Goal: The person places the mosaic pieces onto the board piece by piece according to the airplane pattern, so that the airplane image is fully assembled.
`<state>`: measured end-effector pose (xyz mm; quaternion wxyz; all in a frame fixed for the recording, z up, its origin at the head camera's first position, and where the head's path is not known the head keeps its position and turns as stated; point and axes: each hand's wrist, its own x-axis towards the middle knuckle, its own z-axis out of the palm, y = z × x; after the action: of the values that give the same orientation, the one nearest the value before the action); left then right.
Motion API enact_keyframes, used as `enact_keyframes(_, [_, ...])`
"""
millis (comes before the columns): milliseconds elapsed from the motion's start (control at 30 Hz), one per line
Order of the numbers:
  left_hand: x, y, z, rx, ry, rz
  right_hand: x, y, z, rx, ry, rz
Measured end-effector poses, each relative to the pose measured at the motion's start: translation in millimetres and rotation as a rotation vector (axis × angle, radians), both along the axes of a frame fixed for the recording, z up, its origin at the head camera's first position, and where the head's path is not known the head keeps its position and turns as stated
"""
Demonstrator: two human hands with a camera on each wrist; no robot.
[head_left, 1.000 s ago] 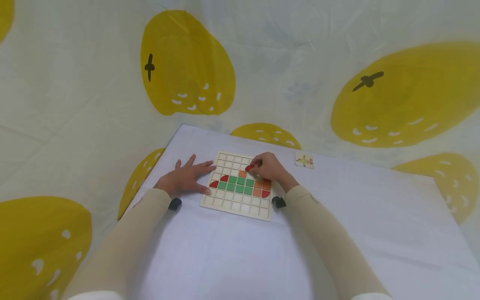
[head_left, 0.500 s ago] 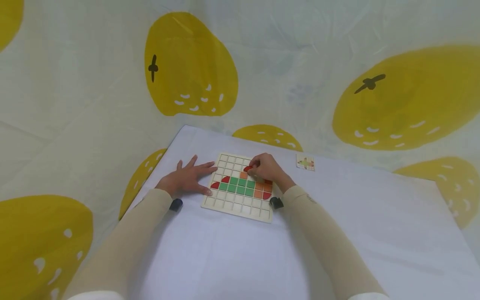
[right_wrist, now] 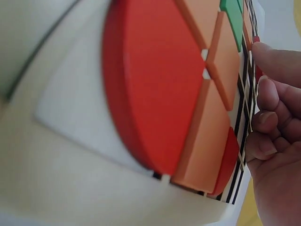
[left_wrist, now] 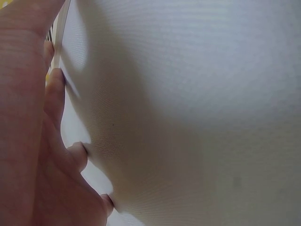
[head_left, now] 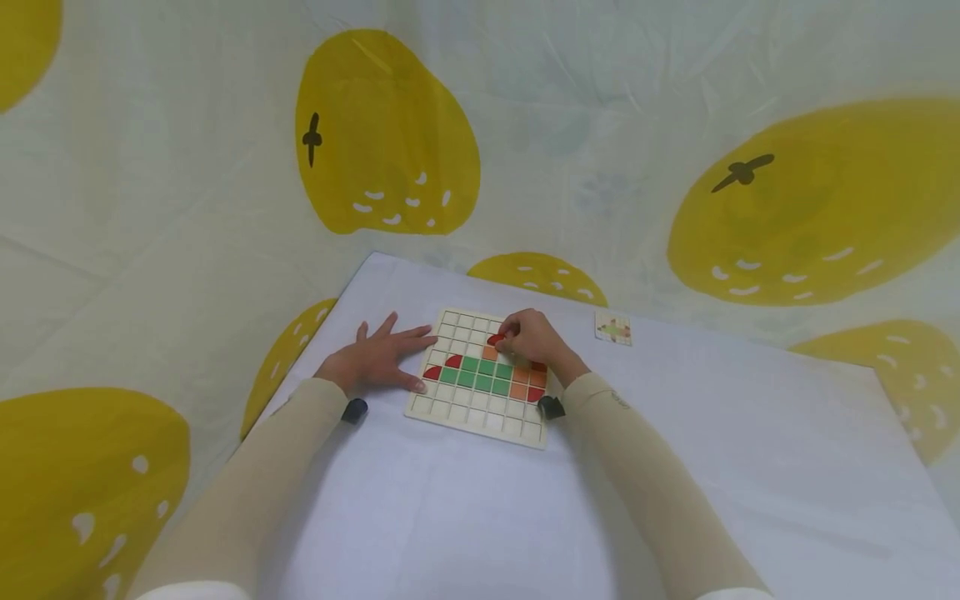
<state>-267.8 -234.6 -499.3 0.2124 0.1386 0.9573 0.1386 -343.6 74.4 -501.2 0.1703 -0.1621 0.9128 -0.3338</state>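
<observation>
A pale grid board (head_left: 467, 416) lies on the white table, bearing square green tiles (head_left: 484, 375), orange tiles (head_left: 519, 390) and rounded red tiles (head_left: 453, 361). My right hand (head_left: 536, 340) reaches over the board's far right part. Between thumb and index finger it pinches a red tile (head_left: 495, 339), just beyond a lone orange tile (head_left: 490, 353); in the right wrist view that red tile (right_wrist: 257, 66) is mostly hidden by the fingers. My left hand (head_left: 377, 358) rests with fingers spread at the board's left edge, thumb and fingertips at the rim (left_wrist: 60, 35).
A small square card (head_left: 613, 329) with a coloured pattern lies at the back right of the table. Behind the table hangs a pale cloth (head_left: 570, 125) with large yellow fruit prints. Dark wrist cameras (head_left: 551, 407) sit beneath both wrists.
The head view has shifted slightly, so everything sits a little lower and further right. The right hand keeps its pinch on the red tile at nearly the same spot; the left hand stays put.
</observation>
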Motion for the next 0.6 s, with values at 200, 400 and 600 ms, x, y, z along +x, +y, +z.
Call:
enact_keyframes(200, [0.0,0.1,-0.6,-0.001,0.000,-0.006,1.7,-2.0,0.9,-0.003,0.002,0.001])
enact_keyframes(400, [0.2,-0.9,-1.7,0.009,0.005,-0.003,1.8,-3.2,2.4,0.001,0.006,0.011])
enact_keyframes(600, [-0.4,-1.5,-1.8,0.002,0.001,-0.001,0.3,-2.6,0.4,-0.003,0.015,0.023])
